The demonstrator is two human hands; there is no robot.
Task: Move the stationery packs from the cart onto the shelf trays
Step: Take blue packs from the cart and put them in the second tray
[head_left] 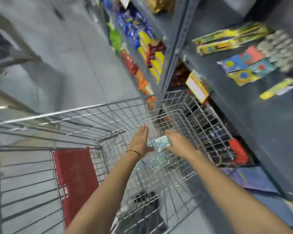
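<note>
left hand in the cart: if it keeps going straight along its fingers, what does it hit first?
Probably the cart's far wire wall; the left hand points at it, passing beside the pack. Depth unclear.

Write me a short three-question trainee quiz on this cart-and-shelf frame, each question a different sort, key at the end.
1. True or false: both hands are inside the wire cart.
2. The stack of packs sits: A) between the left hand and right hand, B) on the shelf, C) on the floor.
3. What colour is the cart's folded seat flap?

Key: 1 true; 2 A; 3 red.
</note>
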